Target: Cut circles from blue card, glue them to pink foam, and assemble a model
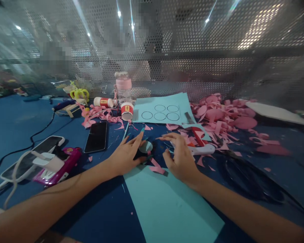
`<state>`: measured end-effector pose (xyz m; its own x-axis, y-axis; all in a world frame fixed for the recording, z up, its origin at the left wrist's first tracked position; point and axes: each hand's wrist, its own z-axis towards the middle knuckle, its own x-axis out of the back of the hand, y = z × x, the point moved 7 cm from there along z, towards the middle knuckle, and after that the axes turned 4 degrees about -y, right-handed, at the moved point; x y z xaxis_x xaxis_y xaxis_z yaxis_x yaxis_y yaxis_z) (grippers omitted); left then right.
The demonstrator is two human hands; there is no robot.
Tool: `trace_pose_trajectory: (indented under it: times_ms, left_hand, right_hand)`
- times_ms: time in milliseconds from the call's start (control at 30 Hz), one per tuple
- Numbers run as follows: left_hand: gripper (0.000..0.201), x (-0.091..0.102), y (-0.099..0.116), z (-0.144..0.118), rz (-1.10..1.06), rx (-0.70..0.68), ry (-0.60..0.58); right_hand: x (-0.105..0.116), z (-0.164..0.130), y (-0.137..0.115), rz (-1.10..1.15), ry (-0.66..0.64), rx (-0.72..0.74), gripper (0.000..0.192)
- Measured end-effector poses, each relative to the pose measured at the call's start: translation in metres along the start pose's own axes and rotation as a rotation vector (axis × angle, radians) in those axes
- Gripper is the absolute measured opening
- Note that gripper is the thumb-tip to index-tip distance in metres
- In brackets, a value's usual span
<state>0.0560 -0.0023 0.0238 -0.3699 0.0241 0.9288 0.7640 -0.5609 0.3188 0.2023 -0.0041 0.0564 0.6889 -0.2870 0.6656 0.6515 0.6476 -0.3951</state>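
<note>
From where I stand, the circle-marked sheet (pixel 160 112) anchors everything. On the person's side of it, the left hand (pixel 128 152) spreads its fingers about a small blue disc (pixel 145 147); I can't tell whether it grips that or simply rests there. Also on that side, the right hand (pixel 179 155) is loosely curled, thumb and forefinger apart, seemingly around nothing. Between the hands lies a pink strip (pixel 157 167), with a blank blue sheet (pixel 177 202) farther from the circle-marked sheet. Left of the landmark stands a bottle (pixel 123 87); right of it, pink scraps (pixel 215 113) pile up
</note>
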Motion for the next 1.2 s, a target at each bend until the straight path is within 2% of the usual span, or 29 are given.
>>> trace_pose_trajectory:
  times_ms: [233,367,533,733,833,933,1067,1200]
  left_hand:
    - [0.074,0.002,0.007,0.007,0.157,-0.07,0.07]
    - [0.063,0.0,0.011,0.006,0.251,-0.081,0.051]
    - [0.058,-0.005,0.023,0.006,0.33,-0.207,0.076]
    - [0.059,-0.009,0.012,0.006,0.246,-0.136,0.069]
    - [0.055,-0.003,0.009,0.003,0.137,-0.09,0.127]
    - [0.054,0.015,0.006,-0.001,-0.077,-0.007,0.27]
    - [0.057,0.03,-0.014,-0.006,-0.514,0.181,0.468]
    - [0.057,0.022,-0.026,-0.001,-1.025,0.217,0.515]
  right_hand:
    - [0.0,-0.001,0.002,0.027,0.007,-0.004,0.039]
    - [0.002,-0.001,0.003,0.041,0.013,-0.022,0.037]
    - [0.002,-0.001,0.005,0.04,0.013,-0.029,0.035]
    - [0.001,-0.001,0.005,0.046,0.023,-0.016,0.032]
    - [-0.001,-0.001,0.007,0.061,0.006,-0.031,0.031]
    - [-0.001,-0.001,0.01,0.114,-0.005,-0.065,0.031]
    - [0.004,-0.002,0.003,0.226,-0.019,-0.034,0.028]
    - [0.009,-0.004,-0.02,0.305,-0.061,0.091,0.042]
